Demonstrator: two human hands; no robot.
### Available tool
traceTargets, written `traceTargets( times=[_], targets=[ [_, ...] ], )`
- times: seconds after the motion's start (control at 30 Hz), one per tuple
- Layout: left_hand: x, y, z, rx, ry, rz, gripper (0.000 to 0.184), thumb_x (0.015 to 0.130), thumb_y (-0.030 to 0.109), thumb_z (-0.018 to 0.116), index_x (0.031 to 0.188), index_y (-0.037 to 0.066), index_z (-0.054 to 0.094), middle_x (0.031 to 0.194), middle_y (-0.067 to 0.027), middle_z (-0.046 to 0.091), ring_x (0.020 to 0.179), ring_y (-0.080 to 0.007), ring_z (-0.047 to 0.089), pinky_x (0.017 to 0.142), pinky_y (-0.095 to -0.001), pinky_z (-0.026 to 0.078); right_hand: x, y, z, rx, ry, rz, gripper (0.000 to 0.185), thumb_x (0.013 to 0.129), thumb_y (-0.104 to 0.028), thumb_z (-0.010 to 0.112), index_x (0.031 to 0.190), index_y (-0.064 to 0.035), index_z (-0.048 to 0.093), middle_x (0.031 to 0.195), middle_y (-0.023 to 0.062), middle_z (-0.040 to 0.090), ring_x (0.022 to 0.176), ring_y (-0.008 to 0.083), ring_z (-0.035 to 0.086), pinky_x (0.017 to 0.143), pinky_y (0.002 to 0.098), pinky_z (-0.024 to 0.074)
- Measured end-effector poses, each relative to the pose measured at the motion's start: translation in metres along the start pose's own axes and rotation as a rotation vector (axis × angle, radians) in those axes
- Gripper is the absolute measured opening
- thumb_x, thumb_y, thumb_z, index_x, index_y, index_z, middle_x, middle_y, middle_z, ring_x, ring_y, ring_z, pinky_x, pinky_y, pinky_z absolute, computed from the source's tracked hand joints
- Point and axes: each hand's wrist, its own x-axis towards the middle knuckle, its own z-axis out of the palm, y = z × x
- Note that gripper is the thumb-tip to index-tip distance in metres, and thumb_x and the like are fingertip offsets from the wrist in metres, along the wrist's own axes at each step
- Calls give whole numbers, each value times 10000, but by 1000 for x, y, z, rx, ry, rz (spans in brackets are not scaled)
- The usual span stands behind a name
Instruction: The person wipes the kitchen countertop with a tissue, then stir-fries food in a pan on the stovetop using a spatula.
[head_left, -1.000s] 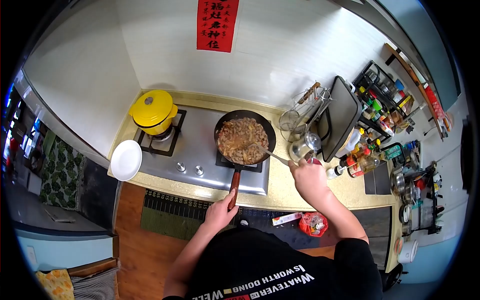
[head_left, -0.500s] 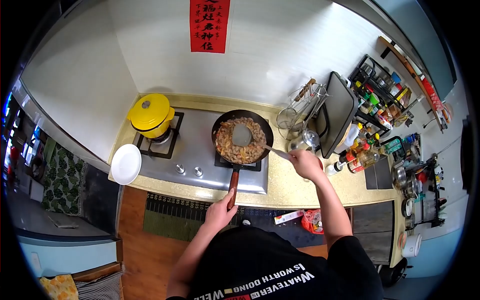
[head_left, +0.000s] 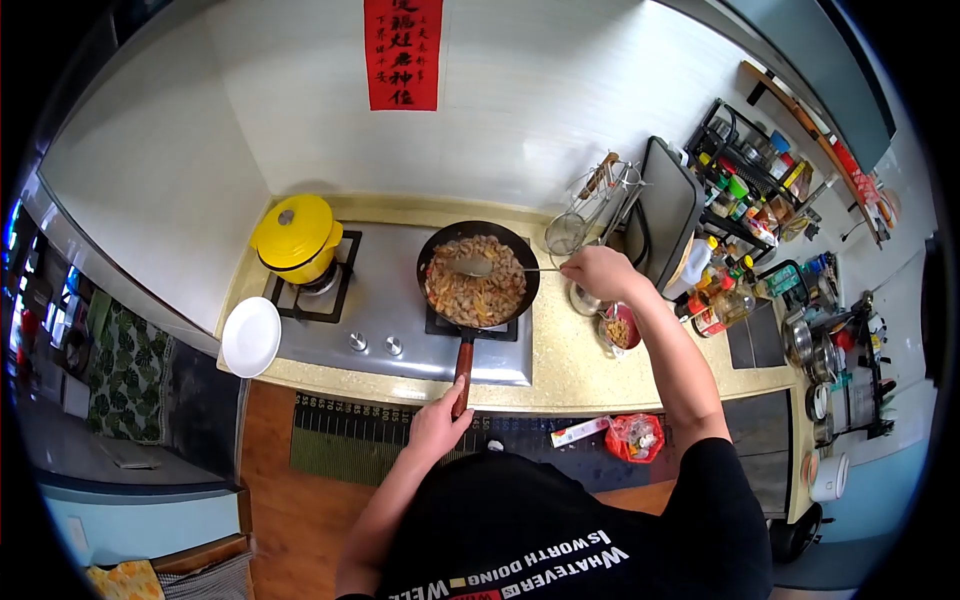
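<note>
My left hand (head_left: 438, 427) is closed round the wooden handle of a black frying pan (head_left: 428, 294), which sits on the right burner. Chopped meat with orange-yellow strips (head_left: 487, 295) fills the pan. Above its right side, my right hand (head_left: 600, 273) grips the handle of a metal spatula (head_left: 474, 267). The rounded blade is tilted in the upper part of the food. A red bowl (head_left: 621, 328) with chopped bits in it stands on the counter below my right forearm.
A yellow lidded pot (head_left: 298, 240) occupies the left burner. Near the counter's left end lies a white plate (head_left: 251, 336). To the right stand a wire utensil holder (head_left: 570, 232), a dark board (head_left: 668, 210) and several sauce bottles (head_left: 722, 312). A red bag (head_left: 634, 438) is on the floor.
My right hand has moved up and slightly left, turning over at the wrist. The spatula blade has gone from lying flat mid-pan to tilted, higher up. The red bowl has come into sight.
</note>
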Motion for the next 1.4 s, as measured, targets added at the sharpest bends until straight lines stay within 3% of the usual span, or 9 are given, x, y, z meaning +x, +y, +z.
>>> traceTargets(
  times=[0.17,0.3,0.47,0.6,0.73,0.93,1.07,1.23,1.4],
  targets=[
    [6,1,-2,2,37,23,705,940,344,707,1580,202,449,912,-198,724,855,-400,722,782,-485,572,23,-1,-7,-30,-38,9,275,988,-343,628,1123,-187,808,1066,126,772,1040,325,721,897,448,566],
    [1,-2,1,-1,33,27,700,941,341,709,1576,194,455,900,-196,720,848,-401,720,776,-487,570,18,-33,-56,-281,-72,-12,280,957,-303,642,1022,-77,796,1036,152,774,1015,344,735,851,460,585],
    [1,-1,1,3,43,39,698,936,341,714,1570,187,463,903,-202,721,851,-405,721,774,-490,568,29,-63,-95,-513,-89,-77,204,847,-73,635,981,-45,787,1017,166,778,988,330,754,809,427,591],
    [1,0,1,14,41,27,706,931,348,719,1570,193,464,913,-208,725,869,-411,725,781,-494,570,45,-84,-106,-539,-255,-10,212,816,-127,670,958,-20,787,1008,158,778,956,321,749,805,425,584],
    [1,1,0,4,43,20,700,927,329,738,1562,182,484,928,-235,741,846,-405,739,783,-466,585,54,-72,-67,-554,-200,18,210,869,-132,659,1019,-82,796,1012,103,789,976,269,761,822,374,577],
    [1,2,-2,8,2,-14,710,933,355,714,1577,206,456,921,-199,727,860,-404,722,782,-484,572,31,-5,-22,-422,-95,117,241,871,-168,677,1056,-54,781,1057,142,781,1030,295,756,863,396,592],
    [3,-4,3,9,28,23,723,933,356,714,1586,210,440,918,-193,727,856,-400,721,779,-482,572,69,77,58,-219,39,167,228,864,-357,719,985,-185,810,951,122,775,971,323,742,813,446,593],
    [2,4,-2,27,14,16,729,937,323,731,1584,158,440,935,-222,735,865,-402,731,796,-461,579,65,74,86,35,76,182,270,847,-356,731,1068,-233,825,1019,112,779,979,328,735,849,443,585],
    [1,3,-1,25,17,8,731,928,322,741,1579,165,449,918,-221,732,850,-405,729,780,-467,576,41,27,57,-220,165,85,212,888,-274,698,1021,-144,801,904,126,763,908,324,744,778,454,581]
  ],
)
